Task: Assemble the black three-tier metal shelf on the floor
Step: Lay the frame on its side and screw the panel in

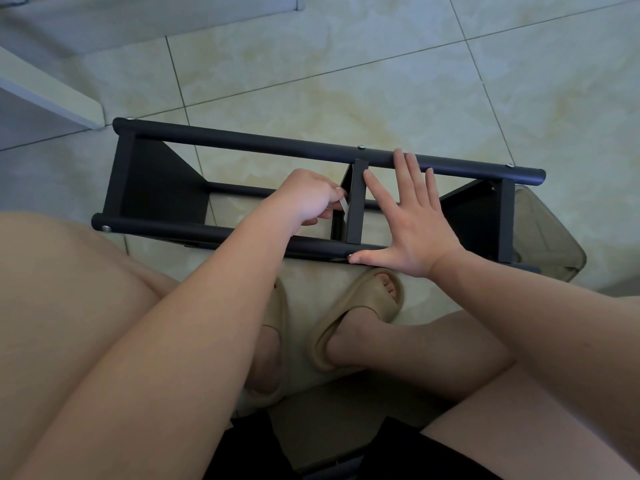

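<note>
The black metal shelf [242, 142] lies on its side on the tiled floor, its two round posts running left to right with three panels standing between them. My left hand [308, 199] reaches between the posts and pinches a small silvery tool [344, 205] against the middle panel [356, 202]. My right hand [412, 216] lies flat with fingers spread across the frame, fingertips on the far post, thumb along the near post. Screw heads show on the posts at the panel joints.
My legs and feet in tan slippers [360, 317] sit just in front of the shelf. A tan object [550, 237] lies under the shelf's right end. White furniture [52, 95] stands at the upper left. Bare tile lies beyond the shelf.
</note>
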Available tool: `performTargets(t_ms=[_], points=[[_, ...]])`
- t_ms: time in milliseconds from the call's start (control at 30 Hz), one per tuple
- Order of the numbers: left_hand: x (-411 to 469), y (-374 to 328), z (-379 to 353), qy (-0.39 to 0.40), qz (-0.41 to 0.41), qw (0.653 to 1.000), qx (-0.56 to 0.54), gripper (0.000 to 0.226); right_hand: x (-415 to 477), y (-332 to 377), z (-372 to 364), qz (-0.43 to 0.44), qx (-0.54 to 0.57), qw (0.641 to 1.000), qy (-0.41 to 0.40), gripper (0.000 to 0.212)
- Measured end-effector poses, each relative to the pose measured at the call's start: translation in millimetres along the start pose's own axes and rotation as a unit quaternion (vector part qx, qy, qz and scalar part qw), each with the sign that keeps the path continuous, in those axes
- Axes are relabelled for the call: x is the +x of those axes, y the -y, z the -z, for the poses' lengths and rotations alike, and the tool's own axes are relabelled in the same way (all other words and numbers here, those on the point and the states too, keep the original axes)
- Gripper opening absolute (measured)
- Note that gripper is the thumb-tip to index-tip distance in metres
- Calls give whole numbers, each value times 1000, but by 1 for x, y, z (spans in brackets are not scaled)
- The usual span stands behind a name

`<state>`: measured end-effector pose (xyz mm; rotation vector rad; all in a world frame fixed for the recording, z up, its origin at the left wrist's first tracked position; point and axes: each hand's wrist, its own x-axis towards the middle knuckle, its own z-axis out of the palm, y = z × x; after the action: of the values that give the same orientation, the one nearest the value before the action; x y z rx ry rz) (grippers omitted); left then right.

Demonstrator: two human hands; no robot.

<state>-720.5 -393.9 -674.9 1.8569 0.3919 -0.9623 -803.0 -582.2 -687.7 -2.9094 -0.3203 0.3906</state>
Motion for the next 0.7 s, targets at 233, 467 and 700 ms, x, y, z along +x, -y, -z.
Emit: performTargets(t_ms=[233,467,700], points=[[-2,0,-2,11,5,1000,9,11,0,0,1,0,6,1000,-1,126],[-4,-3,-3,11,18,1000,14,11,0,-1,-1,1,8,1000,-7,126],[-8,-3,-8,27,26,999,34,13,0,-2,-2,2,6,1000,-9,126]])
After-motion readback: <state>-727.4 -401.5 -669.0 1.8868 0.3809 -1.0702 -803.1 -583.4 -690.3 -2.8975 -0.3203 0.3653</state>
